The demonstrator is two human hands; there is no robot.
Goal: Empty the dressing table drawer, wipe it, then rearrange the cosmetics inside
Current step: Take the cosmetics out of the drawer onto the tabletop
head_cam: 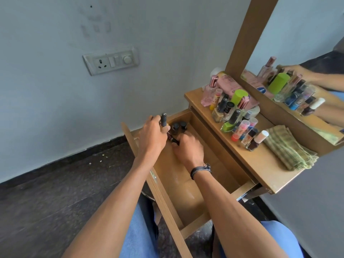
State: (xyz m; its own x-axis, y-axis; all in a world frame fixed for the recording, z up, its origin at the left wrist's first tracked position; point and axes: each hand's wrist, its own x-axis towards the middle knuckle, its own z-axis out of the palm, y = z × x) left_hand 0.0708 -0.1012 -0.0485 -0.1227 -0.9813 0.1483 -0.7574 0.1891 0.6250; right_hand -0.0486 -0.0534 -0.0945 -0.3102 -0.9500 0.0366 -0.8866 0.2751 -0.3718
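The wooden drawer (188, 183) stands pulled out, its floor mostly bare. At its far end my left hand (152, 138) grips a nail polish bottle with a long dark cap (163, 119), held above the drawer's far left corner. My right hand (188, 148) is curled low on the drawer floor and pinches a small dark tube (173, 140). Two black-capped bottles (179, 126) stand upright in the far corner. On the dressing table top (260, 161) sits a crowd of cosmetics (234, 108): perfume bottles, nail polishes, a green-capped bottle.
A folded checked cloth (290, 148) lies on the table top to the right of the cosmetics. The mirror (297, 53) rises behind them. A switch plate (111, 60) is on the wall at left. My knees in blue jeans (141, 229) sit under the drawer front.
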